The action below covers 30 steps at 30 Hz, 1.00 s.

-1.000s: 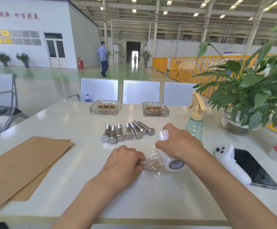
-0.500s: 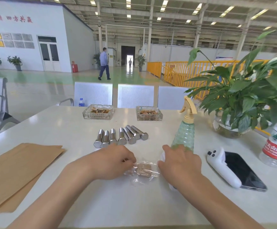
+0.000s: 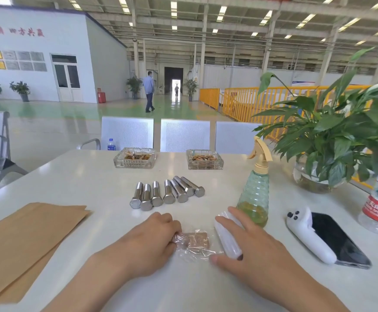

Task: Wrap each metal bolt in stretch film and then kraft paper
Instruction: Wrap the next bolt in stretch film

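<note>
**Film stage on the first bundle, seven bolts waiting**

The left hand (image 3: 154, 235) pinched one end of a film-wrapped bundle (image 3: 192, 242), apparently a bolt, lying on the worktop (image 3: 88, 176) between both hands. The right hand (image 3: 246, 244) lay with straight fingers over the stretch film roll (image 3: 227, 238). Seven bare bolts (image 3: 166, 193) lay in a row beyond; the kraft paper (image 3: 25, 233) sat unused at left. The film looked crinkled and brownish.
</note>
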Each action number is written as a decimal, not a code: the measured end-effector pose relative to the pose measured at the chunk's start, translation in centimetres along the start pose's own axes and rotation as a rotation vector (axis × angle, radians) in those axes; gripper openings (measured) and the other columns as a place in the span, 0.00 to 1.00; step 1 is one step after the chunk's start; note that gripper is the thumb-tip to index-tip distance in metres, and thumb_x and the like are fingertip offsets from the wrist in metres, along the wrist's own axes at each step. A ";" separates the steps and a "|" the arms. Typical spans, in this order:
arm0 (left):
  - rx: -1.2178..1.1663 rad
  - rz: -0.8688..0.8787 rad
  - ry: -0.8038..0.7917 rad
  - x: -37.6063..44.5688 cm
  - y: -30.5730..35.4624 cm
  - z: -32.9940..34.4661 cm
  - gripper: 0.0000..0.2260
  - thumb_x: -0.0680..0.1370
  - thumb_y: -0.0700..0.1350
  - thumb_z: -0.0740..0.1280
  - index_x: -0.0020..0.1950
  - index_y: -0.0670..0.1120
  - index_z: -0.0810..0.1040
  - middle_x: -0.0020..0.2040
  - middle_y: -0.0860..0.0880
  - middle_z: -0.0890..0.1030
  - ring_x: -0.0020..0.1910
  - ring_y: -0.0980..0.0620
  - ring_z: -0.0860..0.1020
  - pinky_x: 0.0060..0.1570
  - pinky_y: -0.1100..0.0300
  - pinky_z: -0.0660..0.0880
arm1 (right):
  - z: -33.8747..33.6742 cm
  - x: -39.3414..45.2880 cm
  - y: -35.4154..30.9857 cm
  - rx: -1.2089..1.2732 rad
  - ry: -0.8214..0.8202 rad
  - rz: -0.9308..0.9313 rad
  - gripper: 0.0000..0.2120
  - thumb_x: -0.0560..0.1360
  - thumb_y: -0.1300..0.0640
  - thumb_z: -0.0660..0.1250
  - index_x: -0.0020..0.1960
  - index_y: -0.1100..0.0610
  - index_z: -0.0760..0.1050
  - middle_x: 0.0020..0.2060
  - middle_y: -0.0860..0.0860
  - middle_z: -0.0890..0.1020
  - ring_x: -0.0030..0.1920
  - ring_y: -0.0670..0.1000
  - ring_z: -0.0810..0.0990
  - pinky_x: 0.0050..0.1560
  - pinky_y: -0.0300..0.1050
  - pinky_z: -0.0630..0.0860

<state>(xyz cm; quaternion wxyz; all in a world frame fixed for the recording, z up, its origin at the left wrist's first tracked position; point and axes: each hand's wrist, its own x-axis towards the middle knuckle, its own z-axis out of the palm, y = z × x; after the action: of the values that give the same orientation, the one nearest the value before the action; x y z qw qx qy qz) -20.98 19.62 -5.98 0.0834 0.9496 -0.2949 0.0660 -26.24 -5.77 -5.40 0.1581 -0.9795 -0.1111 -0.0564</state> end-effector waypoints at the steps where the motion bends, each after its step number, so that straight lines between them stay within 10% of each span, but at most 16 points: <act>1: 0.016 0.015 0.005 -0.1 0.0 0.0 0.09 0.83 0.49 0.59 0.62 0.53 0.73 0.56 0.54 0.72 0.58 0.52 0.69 0.60 0.57 0.69 | 0.0 -0.3 0.3 0.027 -0.046 0.009 0.43 0.67 0.23 0.60 0.77 0.28 0.46 0.74 0.23 0.39 0.66 0.41 0.73 0.64 0.43 0.66; 11: -0.763 0.041 0.053 -1.6 -0.1 -2.7 0.05 0.84 0.44 0.64 0.53 0.54 0.77 0.38 0.58 0.71 0.36 0.59 0.68 0.37 0.66 0.64 | -0.9 1.6 2.2 0.452 0.064 -0.082 0.36 0.61 0.43 0.72 0.67 0.26 0.66 0.62 0.27 0.73 0.51 0.34 0.78 0.48 0.28 0.71; 19: -1.285 -0.119 0.250 0.6 1.1 -3.8 0.09 0.82 0.45 0.66 0.43 0.43 0.73 0.37 0.44 0.74 0.32 0.49 0.71 0.32 0.59 0.70 | 1.5 3.5 -1.3 1.339 0.046 0.065 0.29 0.57 0.48 0.79 0.57 0.53 0.79 0.42 0.54 0.85 0.37 0.57 0.84 0.31 0.49 0.76; 24: -1.546 -0.346 0.240 2.2 0.1 -2.2 0.07 0.84 0.43 0.63 0.48 0.43 0.75 0.34 0.48 0.68 0.29 0.53 0.65 0.25 0.63 0.63 | 2.3 4.6 -2.4 1.866 0.061 0.281 0.33 0.64 0.44 0.76 0.66 0.55 0.78 0.59 0.58 0.85 0.60 0.59 0.84 0.60 0.61 0.79; 30: -1.831 -0.559 0.117 3.1 -0.2 -1.0 0.15 0.80 0.45 0.67 0.52 0.35 0.86 0.32 0.47 0.70 0.27 0.52 0.67 0.24 0.63 0.65 | 2.8 4.8 -3.1 1.928 0.067 0.329 0.34 0.61 0.46 0.77 0.64 0.58 0.78 0.55 0.59 0.86 0.54 0.59 0.86 0.56 0.59 0.79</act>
<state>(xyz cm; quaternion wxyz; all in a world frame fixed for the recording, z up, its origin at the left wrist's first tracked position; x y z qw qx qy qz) -18.38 18.29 -4.46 0.8205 0.5472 0.0096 -0.1649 -22.07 -1.02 -6.41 0.8998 -0.4316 0.0331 0.0537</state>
